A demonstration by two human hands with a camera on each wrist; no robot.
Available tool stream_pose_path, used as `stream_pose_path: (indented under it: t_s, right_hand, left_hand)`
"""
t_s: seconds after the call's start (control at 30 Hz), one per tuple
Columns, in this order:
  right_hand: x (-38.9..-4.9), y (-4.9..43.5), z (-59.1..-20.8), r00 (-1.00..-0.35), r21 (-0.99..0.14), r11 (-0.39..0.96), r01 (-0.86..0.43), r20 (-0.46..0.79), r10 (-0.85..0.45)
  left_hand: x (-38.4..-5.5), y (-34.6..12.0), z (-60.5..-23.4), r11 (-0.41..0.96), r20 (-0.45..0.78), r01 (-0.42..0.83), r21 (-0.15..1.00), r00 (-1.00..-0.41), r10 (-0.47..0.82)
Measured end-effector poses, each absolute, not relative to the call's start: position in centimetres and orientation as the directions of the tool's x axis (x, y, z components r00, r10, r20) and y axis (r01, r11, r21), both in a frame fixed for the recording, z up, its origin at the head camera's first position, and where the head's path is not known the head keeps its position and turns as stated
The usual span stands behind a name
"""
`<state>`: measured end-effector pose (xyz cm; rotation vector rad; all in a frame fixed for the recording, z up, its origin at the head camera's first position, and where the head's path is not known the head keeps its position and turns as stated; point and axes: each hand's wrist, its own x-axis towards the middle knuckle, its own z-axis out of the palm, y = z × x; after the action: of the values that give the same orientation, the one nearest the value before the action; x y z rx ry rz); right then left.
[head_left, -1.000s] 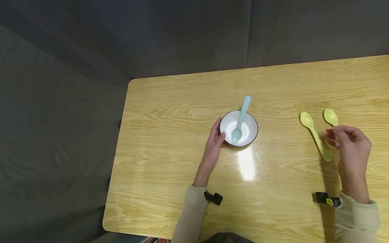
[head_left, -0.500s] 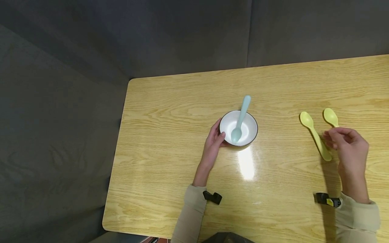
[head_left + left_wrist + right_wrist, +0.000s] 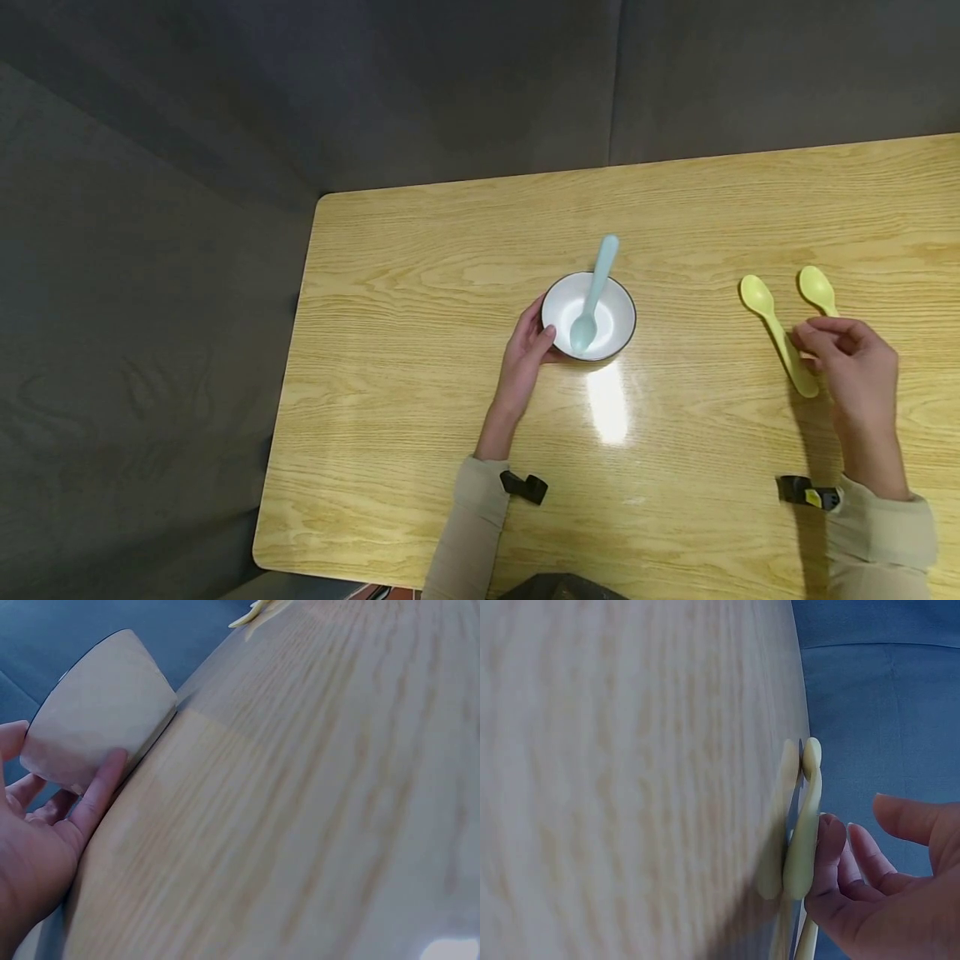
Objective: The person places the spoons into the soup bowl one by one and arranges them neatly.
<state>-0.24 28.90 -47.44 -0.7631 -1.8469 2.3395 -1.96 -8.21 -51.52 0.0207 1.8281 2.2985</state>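
Note:
My left hand (image 3: 522, 358) grips the left side of a white bowl (image 3: 617, 321) with a dark rim, thumb over the rim and fingers against the outer wall. A pale blue spoon (image 3: 603, 267) leans in it, its handle jutting past the far rim. My right hand (image 3: 858, 367) hovers over the handles of two yellow spoons. One yellow spoon (image 3: 780, 342) lies to its left; the other yellow spoon (image 3: 817, 287) shows its head beyond the fingers, its handle partly hidden. In the right wrist view the thumb stands apart from the fingers (image 3: 829, 851), which are close beside the left spoon.
A wood-grain table (image 3: 420, 333) carries everything, its rounded left corners in view. Dark curtain cloth (image 3: 465, 92) hangs behind the table and along its left side. A bright light reflection lies on the tabletop in front of the bowl.
My right hand has drifted a little left and towards me, from the right spoon's handle to above the left one's. The left hand, bowl and all spoons have stayed put.

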Motion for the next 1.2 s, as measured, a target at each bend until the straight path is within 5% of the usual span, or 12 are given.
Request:
stream_pose_path:
  t_s: [0.3,0.73,1.2]
  right_hand:
    - [-0.2,29.21,-47.88,-0.889,-0.943,-0.067,0.325,-0.329,0.318]
    - [-0.3,28.83,-47.96,-0.972,-0.772,0.593,0.231,-0.153,0.18]
    - [-0.4,28.29,-48.36,-0.982,-0.659,0.73,0.179,-0.168,0.089]
  left_hand:
    - [-1.98,-8.32,-51.6,-0.206,-0.131,-0.162,0.965,-0.979,0.159]
    - [-1.95,-8.24,-51.4,-0.208,-0.148,-0.177,0.962,-0.978,0.144]
    - [-1.96,-8.05,-51.51,-0.226,-0.156,-0.177,0.958,-0.982,0.108]
